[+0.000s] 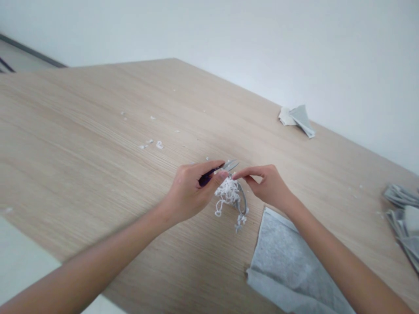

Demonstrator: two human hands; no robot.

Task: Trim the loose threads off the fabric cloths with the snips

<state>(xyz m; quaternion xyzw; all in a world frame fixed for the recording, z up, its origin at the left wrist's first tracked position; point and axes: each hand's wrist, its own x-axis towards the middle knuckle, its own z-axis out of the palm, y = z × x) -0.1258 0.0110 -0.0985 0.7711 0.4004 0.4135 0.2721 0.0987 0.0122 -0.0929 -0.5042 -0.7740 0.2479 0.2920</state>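
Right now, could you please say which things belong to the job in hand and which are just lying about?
Apparently in use:
scissors, in the left hand
white strands, by the right hand

Seemingly lying about:
gray cloth
folded pieces
gray bundle, far right
white scraps

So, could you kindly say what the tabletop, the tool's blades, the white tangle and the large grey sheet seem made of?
Tabletop: matte wood or laminate, with fine grain lines. Blades: probably metal, given their silvery sheen. White tangle: likely soft thread, in loose loops. Grey sheet: seemingly thin matte fabric, softly creased.
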